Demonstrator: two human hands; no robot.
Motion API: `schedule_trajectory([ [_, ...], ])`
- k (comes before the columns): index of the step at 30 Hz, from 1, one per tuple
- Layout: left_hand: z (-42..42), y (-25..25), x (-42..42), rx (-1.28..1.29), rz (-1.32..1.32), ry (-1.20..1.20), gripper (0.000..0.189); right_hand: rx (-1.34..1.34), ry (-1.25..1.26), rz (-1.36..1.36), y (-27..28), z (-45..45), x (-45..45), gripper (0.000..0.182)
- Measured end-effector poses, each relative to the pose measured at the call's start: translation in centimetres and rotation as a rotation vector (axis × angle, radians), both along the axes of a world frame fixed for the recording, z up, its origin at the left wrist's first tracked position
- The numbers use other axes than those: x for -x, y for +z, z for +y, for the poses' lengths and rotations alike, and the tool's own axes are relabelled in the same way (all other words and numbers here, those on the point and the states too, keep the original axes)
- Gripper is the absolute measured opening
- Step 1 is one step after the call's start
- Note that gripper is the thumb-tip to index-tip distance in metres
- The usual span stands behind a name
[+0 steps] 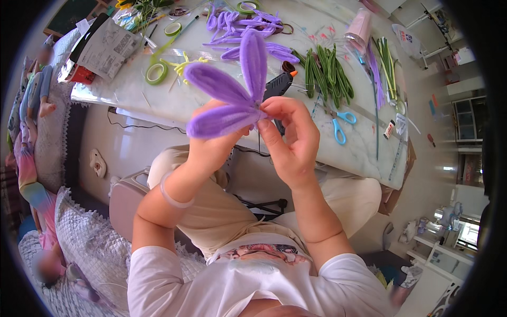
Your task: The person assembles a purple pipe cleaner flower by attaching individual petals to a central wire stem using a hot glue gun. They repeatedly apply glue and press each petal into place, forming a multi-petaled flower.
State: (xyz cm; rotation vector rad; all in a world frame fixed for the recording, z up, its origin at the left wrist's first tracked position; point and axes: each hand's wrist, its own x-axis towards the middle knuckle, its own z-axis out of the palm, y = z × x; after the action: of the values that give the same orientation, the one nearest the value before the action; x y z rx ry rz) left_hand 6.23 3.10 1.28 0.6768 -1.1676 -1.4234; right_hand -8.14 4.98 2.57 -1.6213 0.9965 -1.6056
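Both my hands hold a purple flower of pipe-cleaner petals [253, 63] above the table's near edge. Three large looped petals fan out to the left and upward from its centre. My left hand [216, 144] is behind the lower petals, its fingertips mostly hidden. The thumb and forefinger of my right hand [291, 136] pinch the flower's centre. Just behind it lies a black glue gun [278, 84] with an orange tip. More purple pipe-cleaner loops [237, 27] are heaped beyond, with green pipe-cleaner leaves [326, 75] to their right.
Blue-handled scissors [338, 130] lie right of my right hand. Green tape rolls [156, 73] and yellow pipe-cleaner pieces [180, 65] are on the left of the marble-patterned table [119, 89]. A pink cup [358, 27] stands far right. Two people are on the sofa at left.
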Motion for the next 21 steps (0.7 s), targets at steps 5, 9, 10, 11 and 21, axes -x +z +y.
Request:
schedule_trajectory([
  [5, 0.1, 0.9, 0.9, 0.077, -0.120, 0.093, 0.014, 0.141, -0.188, 0.104, 0.1, -0.2, -0.1, 0.011],
  [9, -0.4, 1.2, 1.3, 0.205, -0.027, 0.058, 0.013, 0.214, -0.234, 0.181, 1.0, -0.1, 0.0, 0.010],
  [10, -0.3, 1.5, 1.4, 0.219, -0.036, 0.066, 0.012, 0.234, -0.239, 0.183, 1.1, -0.1, 0.1, 0.010],
  [11, -0.3, 1.7, 1.5, 0.233, -0.046, 0.075, 0.011, 0.216, -0.236, 0.170, 1.1, 0.0, 0.1, 0.009],
  [21, -0.6, 1.7, 1.4, 0.052, 0.029, -0.039, 0.009, -0.042, -0.069, -0.070, 1.3, 0.3, 0.3, 0.004],
])
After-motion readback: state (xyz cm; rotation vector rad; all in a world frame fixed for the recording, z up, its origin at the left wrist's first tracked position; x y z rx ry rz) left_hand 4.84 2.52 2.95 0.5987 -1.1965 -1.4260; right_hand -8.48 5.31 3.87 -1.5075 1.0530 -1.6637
